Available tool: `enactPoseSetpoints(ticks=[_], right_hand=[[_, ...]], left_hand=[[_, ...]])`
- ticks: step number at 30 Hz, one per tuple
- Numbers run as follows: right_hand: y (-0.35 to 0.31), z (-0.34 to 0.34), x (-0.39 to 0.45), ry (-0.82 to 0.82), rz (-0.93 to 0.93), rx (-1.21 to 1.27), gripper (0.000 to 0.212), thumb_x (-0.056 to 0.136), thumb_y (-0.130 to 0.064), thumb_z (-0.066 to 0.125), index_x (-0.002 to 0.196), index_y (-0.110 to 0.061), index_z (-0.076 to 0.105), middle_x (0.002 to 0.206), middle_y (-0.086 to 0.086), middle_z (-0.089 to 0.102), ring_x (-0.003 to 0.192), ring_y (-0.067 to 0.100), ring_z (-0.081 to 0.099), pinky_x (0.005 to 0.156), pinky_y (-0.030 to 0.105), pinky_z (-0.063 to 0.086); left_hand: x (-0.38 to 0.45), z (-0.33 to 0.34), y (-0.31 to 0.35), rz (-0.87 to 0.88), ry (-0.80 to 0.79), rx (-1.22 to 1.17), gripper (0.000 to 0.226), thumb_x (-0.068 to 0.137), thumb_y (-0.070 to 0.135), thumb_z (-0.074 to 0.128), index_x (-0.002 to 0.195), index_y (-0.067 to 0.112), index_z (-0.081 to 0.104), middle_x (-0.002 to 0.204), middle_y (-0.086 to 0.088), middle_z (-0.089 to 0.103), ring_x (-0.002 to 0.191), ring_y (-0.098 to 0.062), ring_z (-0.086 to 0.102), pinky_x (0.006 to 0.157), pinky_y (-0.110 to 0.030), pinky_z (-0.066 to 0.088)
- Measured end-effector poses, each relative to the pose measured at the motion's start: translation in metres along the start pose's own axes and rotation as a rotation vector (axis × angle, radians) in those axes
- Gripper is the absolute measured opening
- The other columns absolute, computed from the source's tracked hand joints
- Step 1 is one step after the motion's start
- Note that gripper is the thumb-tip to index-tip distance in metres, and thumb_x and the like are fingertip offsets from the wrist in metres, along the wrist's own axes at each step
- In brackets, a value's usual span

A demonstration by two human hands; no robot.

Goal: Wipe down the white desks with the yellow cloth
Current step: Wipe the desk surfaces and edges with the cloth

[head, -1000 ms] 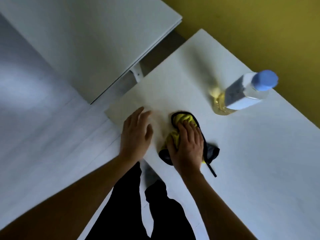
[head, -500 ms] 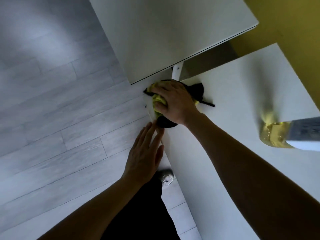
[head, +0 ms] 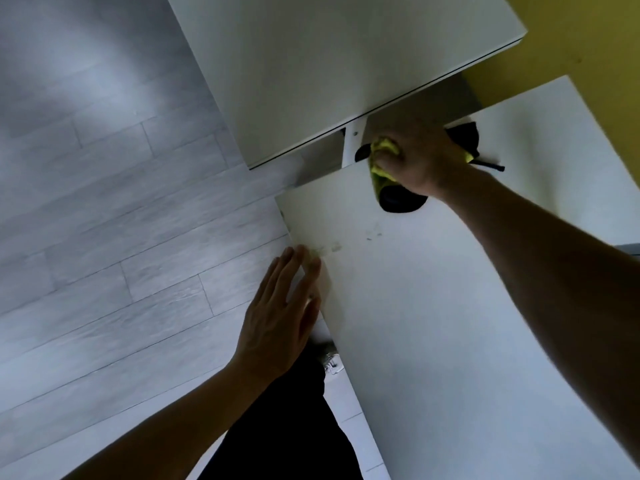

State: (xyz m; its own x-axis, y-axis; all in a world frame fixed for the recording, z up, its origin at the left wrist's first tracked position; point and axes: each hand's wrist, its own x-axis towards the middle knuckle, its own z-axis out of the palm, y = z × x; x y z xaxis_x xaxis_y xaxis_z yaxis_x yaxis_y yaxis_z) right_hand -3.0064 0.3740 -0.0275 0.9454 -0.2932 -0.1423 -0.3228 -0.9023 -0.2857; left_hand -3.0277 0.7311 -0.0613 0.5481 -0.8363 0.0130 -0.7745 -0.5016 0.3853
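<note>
My right hand [head: 420, 161] grips the bunched yellow cloth [head: 381, 169] with black trim and presses it on the far edge of the near white desk [head: 433, 323], beside the gap to the second desk. My left hand [head: 280, 313] lies flat with straight fingers at the desk's left edge, fingertips on the top. Faint greenish smears [head: 325, 250] mark the surface just ahead of those fingertips. A second white desk [head: 329, 57] stands beyond, with its white leg [head: 351, 143] showing in the gap.
Grey wood-plank floor [head: 104, 237] fills the left side. A yellow wall [head: 588, 46] runs behind both desks at the upper right. My dark trousers [head: 287, 427] and a shoe [head: 330, 363] are below the near desk's edge.
My right hand has carried the cloth from the desk's left corner rightward along the far edge. The bottle has dropped out of view. My left hand stays at the left edge.
</note>
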Motion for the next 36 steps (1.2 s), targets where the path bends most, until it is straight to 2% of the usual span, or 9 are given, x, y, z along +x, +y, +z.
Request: enactPoseSetpoints(ticks=[5, 10, 13, 19, 25, 27, 31, 33, 36], right_hand=[[-0.068, 0.02, -0.005, 0.022, -0.076, 0.005, 0.042, 0.093, -0.054, 0.04, 0.113, -0.021, 0.058, 0.108, 0.007, 0.06, 0.1, 0.029, 0.057, 0.089, 0.041, 0.041], [-0.139, 0.04, -0.007, 0.003, -0.258, 0.019, 0.04, 0.097, -0.051, 0.044, 0.123, -0.023, 0.055, 0.118, 0.001, 0.057, 0.106, 0.022, 0.053, 0.097, 0.041, 0.039], [-0.123, 0.034, -0.005, -0.01, -0.254, 0.003, 0.042, 0.098, -0.051, 0.044, 0.124, -0.021, 0.055, 0.119, 0.002, 0.057, 0.107, 0.022, 0.054, 0.096, 0.041, 0.039], [-0.026, 0.0, -0.001, -0.048, 0.0, 0.024, 0.043, 0.096, -0.053, 0.044, 0.122, -0.02, 0.055, 0.12, 0.007, 0.06, 0.113, 0.031, 0.054, 0.1, 0.043, 0.037], [0.033, -0.015, 0.001, 0.051, 0.246, 0.006, 0.05, 0.091, -0.054, 0.034, 0.12, -0.019, 0.056, 0.116, 0.008, 0.061, 0.11, 0.029, 0.054, 0.101, 0.042, 0.036], [0.029, -0.016, -0.003, 0.047, 0.252, 0.06, 0.053, 0.089, -0.057, 0.034, 0.124, -0.019, 0.05, 0.118, 0.007, 0.058, 0.111, 0.028, 0.052, 0.102, 0.043, 0.037], [0.032, -0.024, -0.008, -0.185, 0.112, 0.025, 0.071, 0.083, -0.067, 0.04, 0.14, -0.025, 0.04, 0.137, 0.006, 0.049, 0.129, 0.031, 0.041, 0.114, 0.045, 0.029], [0.041, -0.03, -0.007, -0.253, 0.041, 0.017, 0.067, 0.086, -0.068, 0.047, 0.139, -0.027, 0.04, 0.139, 0.004, 0.047, 0.132, 0.029, 0.039, 0.116, 0.044, 0.025], [0.05, -0.031, -0.003, -0.266, 0.055, 0.033, 0.062, 0.087, -0.071, 0.04, 0.132, -0.028, 0.044, 0.133, 0.002, 0.05, 0.127, 0.028, 0.042, 0.114, 0.044, 0.028]], left_hand=[[0.0, -0.002, -0.001, 0.014, -0.024, -0.021, 0.065, 0.104, 0.028, 0.056, 0.161, 0.01, 0.031, 0.172, -0.011, 0.016, 0.161, -0.026, 0.011, 0.13, -0.04, 0.018], [0.003, -0.007, -0.001, -0.012, -0.052, -0.002, 0.064, 0.103, 0.041, 0.047, 0.159, 0.012, 0.037, 0.17, -0.011, 0.023, 0.159, -0.03, 0.017, 0.119, -0.05, 0.033], [0.007, -0.011, 0.001, -0.022, -0.06, 0.027, 0.062, 0.101, 0.044, 0.045, 0.155, 0.014, 0.043, 0.167, -0.013, 0.031, 0.156, -0.037, 0.022, 0.115, -0.052, 0.033], [0.026, -0.015, 0.005, 0.031, -0.001, 0.045, 0.056, 0.099, 0.04, 0.051, 0.14, 0.004, 0.058, 0.15, -0.022, 0.048, 0.151, -0.04, 0.033, 0.13, -0.047, 0.017], [0.092, -0.004, 0.023, 0.199, -0.036, -0.032, 0.063, 0.088, 0.024, 0.066, 0.147, 0.012, 0.048, 0.154, -0.018, 0.047, 0.147, -0.037, 0.037, 0.115, -0.054, 0.044], [0.121, -0.001, 0.031, 0.265, -0.065, -0.013, 0.061, 0.087, 0.026, 0.062, 0.145, 0.01, 0.051, 0.151, -0.019, 0.049, 0.145, -0.038, 0.04, 0.115, -0.054, 0.044], [0.171, 0.003, 0.04, 0.363, -0.1, -0.021, 0.051, 0.09, 0.023, 0.055, 0.138, 0.006, 0.06, 0.145, -0.021, 0.055, 0.138, -0.039, 0.049, 0.112, -0.051, 0.047], [0.185, 0.006, 0.04, 0.42, -0.095, -0.056, 0.046, 0.09, 0.019, 0.057, 0.134, 0.004, 0.063, 0.143, -0.022, 0.057, 0.136, -0.038, 0.052, 0.111, -0.048, 0.049], [0.19, 0.009, 0.038, 0.474, -0.088, -0.087, 0.045, 0.094, 0.017, 0.052, 0.135, 0.002, 0.063, 0.145, -0.022, 0.056, 0.139, -0.037, 0.05, 0.113, -0.048, 0.047]])
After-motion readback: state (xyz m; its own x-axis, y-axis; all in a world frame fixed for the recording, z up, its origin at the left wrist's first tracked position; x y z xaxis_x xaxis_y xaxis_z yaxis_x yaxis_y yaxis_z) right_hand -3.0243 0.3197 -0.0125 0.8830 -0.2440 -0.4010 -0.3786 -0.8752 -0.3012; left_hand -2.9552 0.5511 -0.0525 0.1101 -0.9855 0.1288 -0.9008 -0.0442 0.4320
